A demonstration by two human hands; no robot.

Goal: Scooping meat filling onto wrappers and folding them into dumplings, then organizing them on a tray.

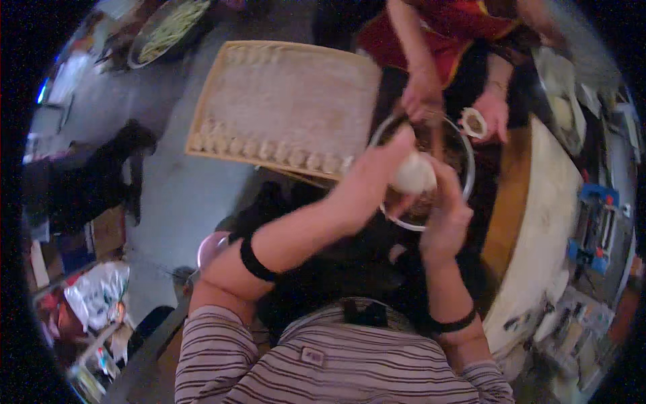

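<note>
A rounded piece of white dough (416, 175) is between my two hands, above a metal-rimmed bowl (470, 177) of brown filling (423, 208). My left hand (388, 156) grips the dough from the left, its fingers blurred. From the other side, my right hand (449, 214) has its fingers on the dough's right edge. What the dough contains is hidden. To the left lies a wood-framed tray (298, 101) with a row of small filled dumplings (298, 157) along its near edge and several more at the far left corner.
Across the bowl, a co-worker's hand (423, 96) reaches over its far rim; the other hand (492, 113) holds an open wrapper with filling (474, 123). A pale-topped table (542, 202) curves along the right. At upper left stands a wide pan of pale strips (171, 30).
</note>
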